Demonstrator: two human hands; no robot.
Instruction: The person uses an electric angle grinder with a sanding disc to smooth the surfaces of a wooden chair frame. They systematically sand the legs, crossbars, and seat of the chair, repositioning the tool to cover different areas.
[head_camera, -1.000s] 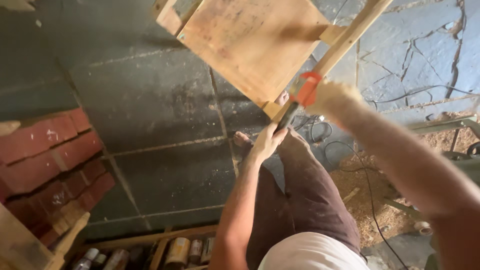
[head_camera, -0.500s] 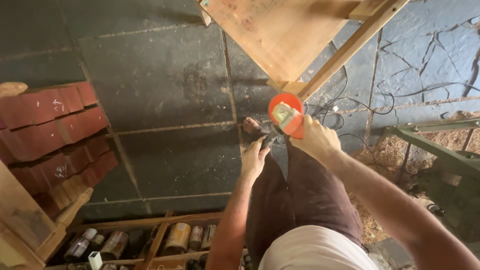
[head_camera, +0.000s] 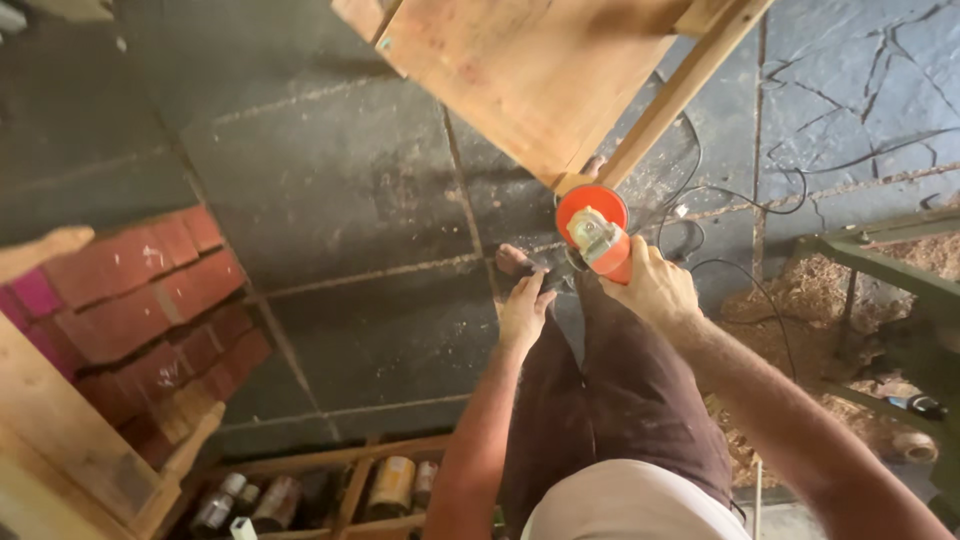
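My right hand (head_camera: 655, 290) is wrapped around the body of an orange hand-held power tool (head_camera: 593, 228), whose round orange guard faces up at me. My left hand (head_camera: 525, 308) sits just left of it, fingers closed on the tool's dark side grip (head_camera: 556, 280). The tool hangs in front of my legs, just below the lower corner of a wooden panel (head_camera: 520, 70) and beside its slanting wooden rail (head_camera: 680, 90). My bare foot (head_camera: 515, 260) shows on the dark stone floor under my left hand.
Red bricks (head_camera: 150, 290) are stacked at the left, with timber pieces (head_camera: 60, 450) in front of them. A wooden crate with several cans (head_camera: 390, 485) lies at the bottom. Cables (head_camera: 740, 195), sawdust (head_camera: 790, 300) and a green metal frame (head_camera: 880, 265) are at the right.
The tool has come down from the wooden rail and closer to my body, its guard turned up toward me. Both hands stayed on it.
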